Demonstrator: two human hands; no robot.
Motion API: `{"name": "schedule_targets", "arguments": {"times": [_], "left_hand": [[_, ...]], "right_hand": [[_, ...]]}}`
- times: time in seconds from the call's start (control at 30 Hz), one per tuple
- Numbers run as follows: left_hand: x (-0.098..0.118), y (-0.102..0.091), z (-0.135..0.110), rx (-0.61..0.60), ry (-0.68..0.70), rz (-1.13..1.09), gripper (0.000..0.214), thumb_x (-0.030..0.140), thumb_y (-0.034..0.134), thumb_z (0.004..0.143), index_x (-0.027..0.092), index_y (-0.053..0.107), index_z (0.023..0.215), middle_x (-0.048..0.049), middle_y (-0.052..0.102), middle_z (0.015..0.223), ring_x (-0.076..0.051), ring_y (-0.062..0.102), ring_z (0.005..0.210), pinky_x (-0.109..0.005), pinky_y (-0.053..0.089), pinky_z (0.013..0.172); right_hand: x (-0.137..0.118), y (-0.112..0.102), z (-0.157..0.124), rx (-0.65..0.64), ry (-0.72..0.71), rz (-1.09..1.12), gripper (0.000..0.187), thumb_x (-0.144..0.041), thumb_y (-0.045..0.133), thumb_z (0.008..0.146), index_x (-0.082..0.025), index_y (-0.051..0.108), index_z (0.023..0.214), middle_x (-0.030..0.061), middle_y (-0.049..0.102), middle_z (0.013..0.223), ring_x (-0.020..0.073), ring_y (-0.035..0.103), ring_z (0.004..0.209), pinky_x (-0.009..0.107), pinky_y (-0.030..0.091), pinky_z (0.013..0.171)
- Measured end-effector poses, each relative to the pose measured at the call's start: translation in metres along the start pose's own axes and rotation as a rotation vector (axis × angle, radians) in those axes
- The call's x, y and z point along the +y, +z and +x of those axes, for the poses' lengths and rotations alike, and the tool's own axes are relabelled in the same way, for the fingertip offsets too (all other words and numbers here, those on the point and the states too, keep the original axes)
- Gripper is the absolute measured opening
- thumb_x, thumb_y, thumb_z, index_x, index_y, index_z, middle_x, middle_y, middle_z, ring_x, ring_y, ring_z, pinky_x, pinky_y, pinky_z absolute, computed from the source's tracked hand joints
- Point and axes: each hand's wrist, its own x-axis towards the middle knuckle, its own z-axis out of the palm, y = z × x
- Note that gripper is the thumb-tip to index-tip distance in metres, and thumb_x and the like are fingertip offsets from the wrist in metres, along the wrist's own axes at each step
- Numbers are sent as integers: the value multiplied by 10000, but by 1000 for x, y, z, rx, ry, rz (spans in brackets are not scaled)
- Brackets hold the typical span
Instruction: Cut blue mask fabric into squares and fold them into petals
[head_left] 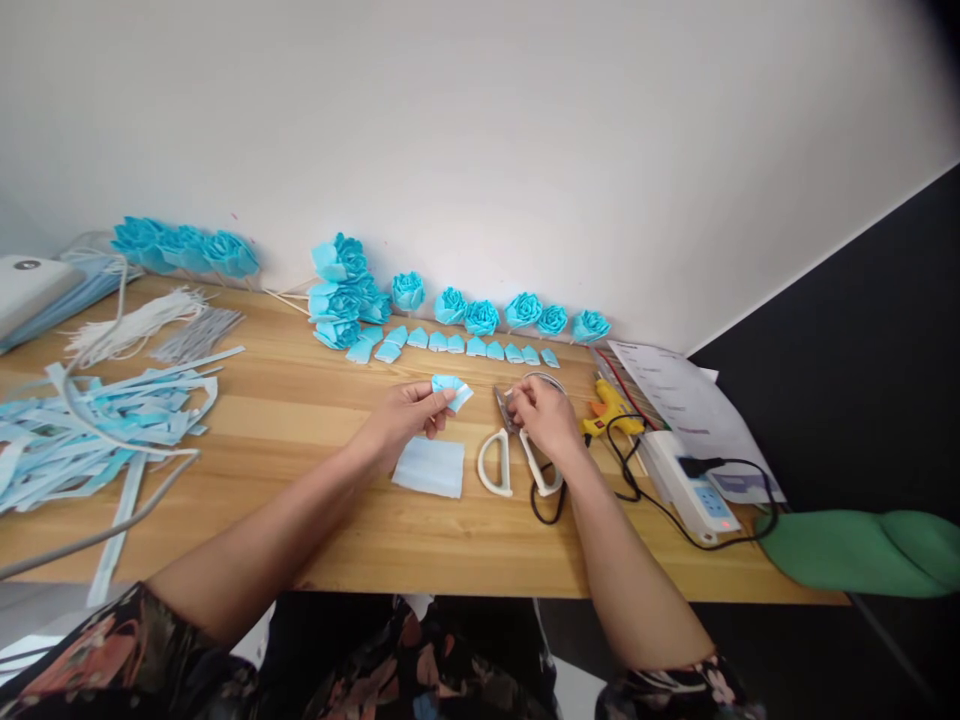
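Note:
My left hand (417,412) pinches a small folded piece of light blue fabric (450,392) with a white strip along one edge. Below that hand, a flat pale blue fabric rectangle (429,467) lies on the wooden table. My right hand (543,412) is closed with thumb and fingertips together, right over the blades of white-handled scissors (495,462). Whether anything sits between those fingertips is hidden. Behind the right hand shows part of a round rim (551,380). Further back lies a row of folded blue petal pieces (456,344).
Blue fabric roses (480,317) line the wall. On the right are a yellow glue gun (611,408), a white power strip (686,485) with black cord and printed paper (690,400). Cut strips (97,430) and a looping grey cable (150,512) spread over the left.

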Motion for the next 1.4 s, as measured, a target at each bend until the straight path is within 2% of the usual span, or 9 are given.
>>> {"name": "schedule_targets", "arguments": {"times": [0.1, 0.2, 0.27, 0.37, 0.47, 0.7, 0.83, 1.1, 1.4], "left_hand": [[1, 1, 0, 16, -14, -15, 366, 478, 706, 713, 128, 601, 687, 14, 542, 558, -68, 448, 489, -209, 337, 504], [1, 3, 0, 44, -15, -9, 372, 480, 703, 708, 127, 594, 668, 14, 532, 548, -71, 447, 485, -210, 325, 492], [1, 4, 0, 71, -9, 3, 370, 478, 696, 713, 125, 598, 666, 14, 528, 549, -74, 448, 490, -211, 321, 489], [1, 5, -1, 98, 7, 31, 362, 473, 684, 721, 126, 601, 662, 15, 519, 549, -78, 446, 498, -215, 329, 493], [0, 7, -3, 87, 46, 68, 349, 467, 670, 725, 138, 584, 650, 24, 502, 539, -81, 439, 500, -219, 332, 495], [-2, 11, -5, 92, 149, 170, 338, 456, 631, 752, 156, 546, 622, 39, 455, 513, -75, 396, 479, -222, 293, 476], [1, 12, -6, 103, 139, 178, 340, 455, 638, 741, 157, 541, 610, 42, 448, 509, -71, 385, 471, -220, 287, 470], [5, 14, -8, 109, 128, 175, 334, 443, 651, 722, 160, 537, 587, 40, 439, 493, -78, 384, 482, -223, 289, 486], [2, 12, -7, 116, 134, 175, 321, 418, 622, 759, 161, 515, 600, 41, 436, 497, -75, 375, 473, -226, 268, 480]], "right_hand": [[-11, -1, -8, 110, -92, 85, 131, -254, 496, 902, -204, 601, 842, -29, 665, 640, 126, 607, 522, 244, 436, 564], [-31, 0, -21, 329, -314, 96, 125, -276, 528, 914, -209, 626, 876, -9, 669, 690, 130, 606, 589, 243, 444, 593], [-42, 1, -30, 418, -472, 85, 81, -221, 559, 898, -208, 637, 882, 1, 675, 724, 124, 589, 595, 241, 448, 608], [-52, 3, -38, 443, -667, 37, 79, -136, 588, 866, -199, 636, 873, -2, 650, 680, 115, 564, 565, 236, 436, 590], [-55, 5, -40, 418, -763, -16, 100, -103, 584, 856, -192, 629, 862, -5, 622, 634, 117, 551, 555, 240, 413, 560], [-59, 6, -39, 460, -797, -129, 111, -80, 594, 834, -184, 617, 804, -9, 604, 585, 121, 528, 546, 253, 391, 564], [-60, 8, -40, 462, -794, -167, 126, -92, 579, 842, -189, 615, 771, -8, 604, 576, 121, 531, 540, 254, 386, 563], [-61, 10, -43, 371, -739, -180, 148, -138, 536, 873, -213, 633, 791, 4, 644, 602, 135, 576, 560, 269, 404, 568], [-60, 8, -41, 413, -722, -173, 151, -136, 550, 860, -213, 617, 749, 5, 636, 597, 136, 571, 550, 273, 402, 559]]}}
